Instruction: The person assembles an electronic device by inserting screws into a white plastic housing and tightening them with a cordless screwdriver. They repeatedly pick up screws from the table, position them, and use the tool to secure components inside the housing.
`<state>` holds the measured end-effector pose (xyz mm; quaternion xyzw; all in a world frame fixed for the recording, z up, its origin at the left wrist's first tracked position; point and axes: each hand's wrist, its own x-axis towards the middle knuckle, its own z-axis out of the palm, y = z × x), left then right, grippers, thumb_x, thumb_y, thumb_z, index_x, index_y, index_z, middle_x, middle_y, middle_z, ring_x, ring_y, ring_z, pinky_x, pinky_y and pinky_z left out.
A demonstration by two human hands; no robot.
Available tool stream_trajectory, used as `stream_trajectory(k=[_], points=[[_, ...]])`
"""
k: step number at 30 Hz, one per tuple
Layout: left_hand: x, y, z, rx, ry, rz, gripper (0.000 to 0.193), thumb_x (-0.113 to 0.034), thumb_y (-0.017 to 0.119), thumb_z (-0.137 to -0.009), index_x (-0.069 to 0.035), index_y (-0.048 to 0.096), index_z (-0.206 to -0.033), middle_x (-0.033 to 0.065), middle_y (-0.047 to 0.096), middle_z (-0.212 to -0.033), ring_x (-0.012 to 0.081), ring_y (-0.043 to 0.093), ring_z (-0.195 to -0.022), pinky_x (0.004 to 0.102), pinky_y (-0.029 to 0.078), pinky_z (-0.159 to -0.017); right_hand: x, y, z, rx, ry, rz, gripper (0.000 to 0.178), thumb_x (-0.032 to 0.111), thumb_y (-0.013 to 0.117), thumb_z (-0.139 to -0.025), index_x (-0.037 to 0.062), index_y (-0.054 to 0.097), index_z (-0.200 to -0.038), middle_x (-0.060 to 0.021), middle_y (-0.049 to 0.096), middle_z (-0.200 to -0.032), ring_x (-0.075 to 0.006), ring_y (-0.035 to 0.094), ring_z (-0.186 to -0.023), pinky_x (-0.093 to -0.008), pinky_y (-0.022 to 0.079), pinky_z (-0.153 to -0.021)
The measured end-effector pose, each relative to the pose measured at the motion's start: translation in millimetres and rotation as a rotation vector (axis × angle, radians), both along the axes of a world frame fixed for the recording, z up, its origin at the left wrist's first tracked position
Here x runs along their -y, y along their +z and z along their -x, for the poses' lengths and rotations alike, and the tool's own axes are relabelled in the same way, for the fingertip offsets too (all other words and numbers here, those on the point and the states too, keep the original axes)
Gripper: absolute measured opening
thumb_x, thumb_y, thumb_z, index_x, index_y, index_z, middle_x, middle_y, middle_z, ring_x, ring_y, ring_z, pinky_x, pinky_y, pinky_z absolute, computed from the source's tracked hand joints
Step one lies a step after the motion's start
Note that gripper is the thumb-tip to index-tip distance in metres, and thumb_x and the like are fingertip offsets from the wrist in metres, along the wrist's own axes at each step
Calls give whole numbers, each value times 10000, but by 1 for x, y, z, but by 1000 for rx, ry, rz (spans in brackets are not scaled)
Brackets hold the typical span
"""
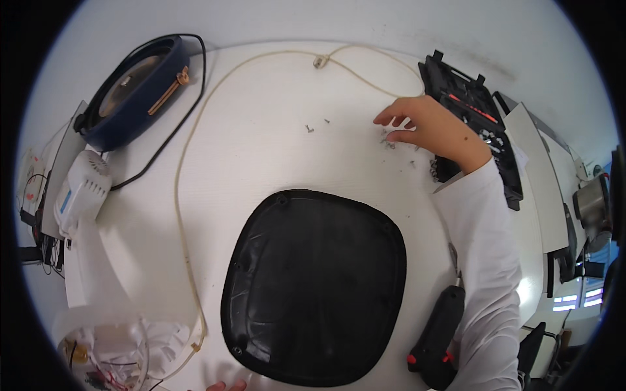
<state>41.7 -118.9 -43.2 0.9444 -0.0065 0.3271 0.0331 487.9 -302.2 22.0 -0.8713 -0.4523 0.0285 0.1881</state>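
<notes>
While a blue label point(66, 201) sits left of the panel point(319, 287), the right hand point(433, 127) spreads over screws point(389, 144) beyond it; left hand point(227, 386), grip unclear.

The tabletop point(254, 143) in front of me is white, faintly streaked with fine parallel lines. The panel point(319, 287) on it is plain black, and the screws point(310, 129) are silvery grey. A cream cord point(177, 189) contrasts with the black cable point(176, 130) beside the navy-blue round appliance point(120, 133), which carries a copper-brown strip point(163, 99). The white plastic appliance point(85, 189) has a light-blue patch; inside the white housing point(176, 331), the wires point(124, 375) look partly red, though shadow muddies them. The power driver point(443, 319) is black with red accents, the tool case point(460, 81) black, the sleeve point(482, 228) solid white.
</notes>
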Motion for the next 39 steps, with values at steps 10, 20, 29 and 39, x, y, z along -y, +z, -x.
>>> stream_trajectory(k=[10,20,29,39], points=[[-7,4,-7,-124,-96,68,303,-237,362,-859,-39,558,-977,99,660,-855,271,577,-806,486,220,-1028,-6,-5,-3,-65,-61,14,79,79,644,-716,24,621,-767,-88,620,-743,-204,586,-685,-304,467,-633],[-8,8,-2,-178,-113,43,261,-208,413,-839,-51,546,-1000,76,660,-872,278,584,-842,484,181,-1046,-17,-27,-23,289,-86,-50,64,81,622,-733,19,609,-723,-113,612,-751,-281,582,-694,-355,465,-636],[-6,7,-7,-148,-140,150,243,-189,436,-821,-49,552,-983,75,661,-879,269,583,-849,472,205,-1037,-5,-28,-40,286,-189,-126,140,160,593,-796,35,650,-819,-115,627,-818,-301,574,-771,-350,462,-688],[-5,11,-4,-191,-116,138,243,-198,427,-831,-62,554,-987,63,665,-866,258,587,-828,456,228,-1029,8,32,-2,-128,-168,240,154,149,669,-721,50,639,-836,-81,629,-774,-210,596,-720,-301,463,-652]])
